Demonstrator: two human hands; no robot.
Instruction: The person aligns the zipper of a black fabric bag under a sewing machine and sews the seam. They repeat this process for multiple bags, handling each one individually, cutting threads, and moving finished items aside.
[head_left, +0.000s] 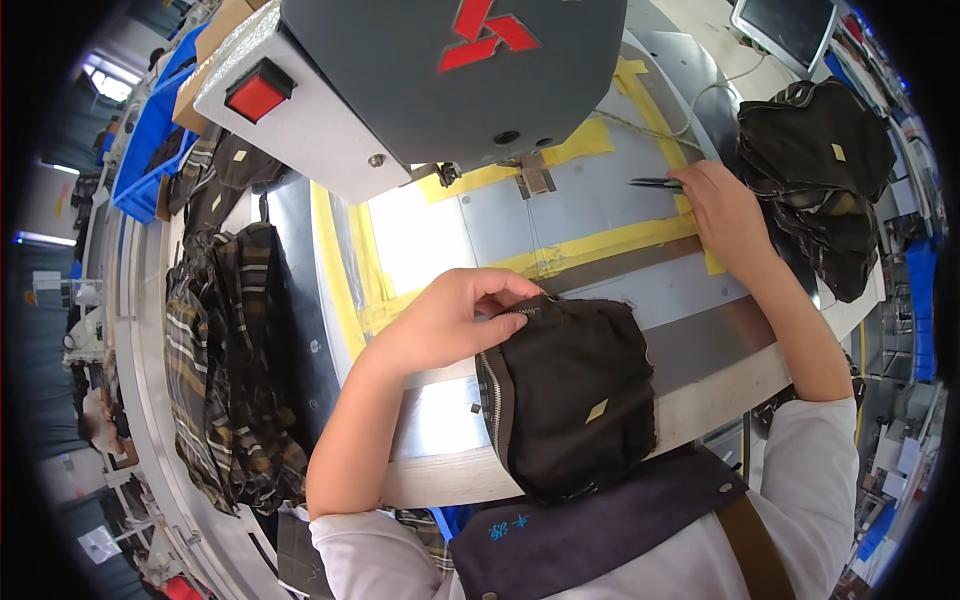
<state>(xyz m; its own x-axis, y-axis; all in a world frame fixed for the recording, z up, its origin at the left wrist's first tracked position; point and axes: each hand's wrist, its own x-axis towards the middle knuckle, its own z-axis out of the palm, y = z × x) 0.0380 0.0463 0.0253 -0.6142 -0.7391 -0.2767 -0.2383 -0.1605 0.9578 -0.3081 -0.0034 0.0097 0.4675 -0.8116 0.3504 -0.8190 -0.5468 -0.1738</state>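
Here's the dark fabric piece, lying on the near side of the machine head and reaching the front edge of the worktop. Left hand on it now: fingers nearly together, thumb and forefinger pinching the top corner, right by the end of the metal zipper! Over to the near right of the machine head, the right hand, fingers closed around a slim, dark pointed tool, its tip aimed left above the plate. Yellow tape runs across the plate, on the near side of the machine head. Plaid garments drape down to its left, a blue bin beyond them; well to its right sits a heap of dark cloth, and a screen stands behind that.
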